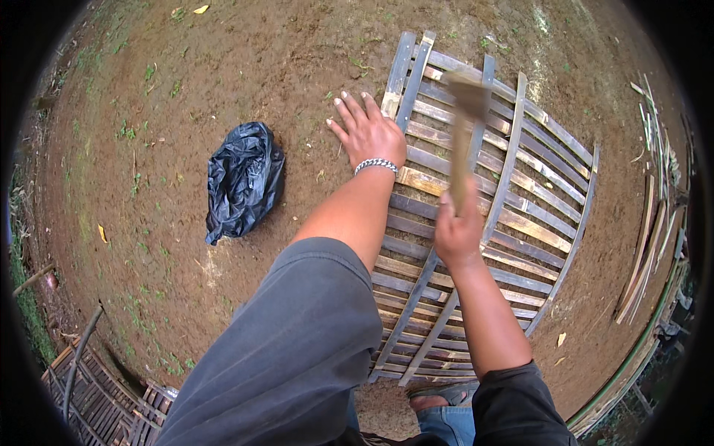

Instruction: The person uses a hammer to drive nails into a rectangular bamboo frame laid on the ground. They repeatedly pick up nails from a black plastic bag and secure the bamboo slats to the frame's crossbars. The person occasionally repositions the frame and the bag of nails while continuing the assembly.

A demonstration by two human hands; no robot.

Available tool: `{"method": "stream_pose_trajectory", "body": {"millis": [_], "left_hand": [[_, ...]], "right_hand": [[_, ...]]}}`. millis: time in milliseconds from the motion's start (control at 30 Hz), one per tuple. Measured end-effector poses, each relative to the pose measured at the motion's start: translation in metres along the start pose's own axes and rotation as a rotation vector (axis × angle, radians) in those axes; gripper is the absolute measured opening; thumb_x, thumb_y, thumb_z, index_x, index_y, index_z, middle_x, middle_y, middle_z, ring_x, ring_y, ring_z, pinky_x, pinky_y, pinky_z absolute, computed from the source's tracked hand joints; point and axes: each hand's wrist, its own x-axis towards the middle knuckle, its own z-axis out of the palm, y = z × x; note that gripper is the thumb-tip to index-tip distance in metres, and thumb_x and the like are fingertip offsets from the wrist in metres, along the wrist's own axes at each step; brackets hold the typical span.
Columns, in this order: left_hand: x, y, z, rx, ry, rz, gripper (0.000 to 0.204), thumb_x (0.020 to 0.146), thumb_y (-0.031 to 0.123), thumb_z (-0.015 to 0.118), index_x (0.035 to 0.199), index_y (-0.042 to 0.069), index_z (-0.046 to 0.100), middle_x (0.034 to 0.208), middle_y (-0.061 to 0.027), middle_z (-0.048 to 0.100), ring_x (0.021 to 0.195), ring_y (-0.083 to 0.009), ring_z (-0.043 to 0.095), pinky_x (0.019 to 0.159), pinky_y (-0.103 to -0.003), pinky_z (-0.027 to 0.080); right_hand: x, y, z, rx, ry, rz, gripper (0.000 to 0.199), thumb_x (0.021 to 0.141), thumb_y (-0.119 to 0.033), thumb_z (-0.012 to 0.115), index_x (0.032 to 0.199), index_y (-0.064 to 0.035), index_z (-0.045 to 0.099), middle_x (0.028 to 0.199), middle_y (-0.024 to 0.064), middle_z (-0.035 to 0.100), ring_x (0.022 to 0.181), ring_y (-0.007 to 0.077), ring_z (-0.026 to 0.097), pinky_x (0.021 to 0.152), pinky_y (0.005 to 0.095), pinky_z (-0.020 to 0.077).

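Note:
A panel of woven bamboo slats lies flat on bare brown soil in front of me. My left hand, with a beaded bracelet at the wrist, presses flat on the ground and the panel's left edge, fingers spread. My right hand grips the wooden handle of a hammer, raised above the panel and blurred by motion, its head near the panel's far end. My grey-trousered knee fills the lower middle, and a sandalled foot shows below the panel.
A crumpled black plastic bag lies on the soil left of my left hand. Loose bamboo strips are piled along the right edge. Another bamboo lattice piece sits at the lower left.

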Motion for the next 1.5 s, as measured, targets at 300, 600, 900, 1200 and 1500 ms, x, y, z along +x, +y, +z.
{"method": "stream_pose_trajectory", "body": {"millis": [300, 600, 900, 1200, 1500], "left_hand": [[0.0, -0.006, 0.002, 0.012, -0.004, -0.013, 0.061, 0.097, 0.026, 0.046, 0.153, 0.003, 0.04, 0.164, -0.0256, 0.025, 0.156, -0.0391, 0.014, 0.124, -0.059, 0.009], [0.001, -0.006, -0.001, -0.007, -0.011, -0.016, 0.06, 0.098, 0.026, 0.046, 0.153, 0.002, 0.041, 0.164, -0.0251, 0.026, 0.155, -0.0386, 0.015, 0.124, -0.058, 0.009], [0.003, -0.013, 0.003, -0.045, 0.059, -0.01, 0.06, 0.098, 0.025, 0.046, 0.152, -0.001, 0.041, 0.163, -0.0239, 0.028, 0.155, -0.038, 0.016, 0.125, -0.058, 0.009], [-0.002, -0.011, 0.005, -0.205, 0.171, -0.007, 0.06, 0.096, 0.02, 0.046, 0.152, -0.001, 0.039, 0.158, -0.022, 0.04, 0.152, -0.0355, 0.027, 0.125, -0.056, 0.009], [-0.066, -0.061, -0.083, -0.62, 0.38, 0.191, 0.035, 0.091, 0.007, 0.062, 0.124, 0.002, 0.066, 0.129, -0.0157, 0.063, 0.125, -0.0341, 0.055, 0.108, -0.046, 0.041]], "right_hand": [[0.007, -0.013, -0.011, 0.078, 0.13, -0.153, 0.059, 0.096, -0.009, 0.062, 0.15, -0.0048, 0.04, 0.125, 0.0248, 0.065, 0.105, 0.0455, 0.068, 0.087, 0.0461, 0.0561], [-0.007, -0.02, -0.006, 0.151, 0.115, -0.073, 0.055, 0.098, -0.01, 0.06, 0.149, -0.007, 0.042, 0.119, 0.0253, 0.068, 0.105, 0.0434, 0.069, 0.089, 0.0459, 0.0551], [-0.004, -0.022, -0.001, -0.024, 0.02, 0.006, 0.056, 0.098, -0.012, 0.058, 0.151, -0.0133, 0.04, 0.122, 0.0284, 0.065, 0.11, 0.0488, 0.064, 0.09, 0.0516, 0.0546], [-0.063, -0.025, -0.034, -0.146, -0.117, 0.183, 0.06, 0.098, -0.016, 0.06, 0.154, -0.0184, 0.038, 0.109, 0.0314, 0.068, 0.1, 0.0511, 0.065, 0.084, 0.0532, 0.054], [-0.337, -0.045, -0.097, -0.02, -0.089, 0.648, 0.055, 0.097, -0.018, 0.063, 0.147, -0.0037, 0.045, 0.12, 0.027, 0.066, 0.115, 0.0396, 0.066, 0.097, 0.0423, 0.0512]]}}
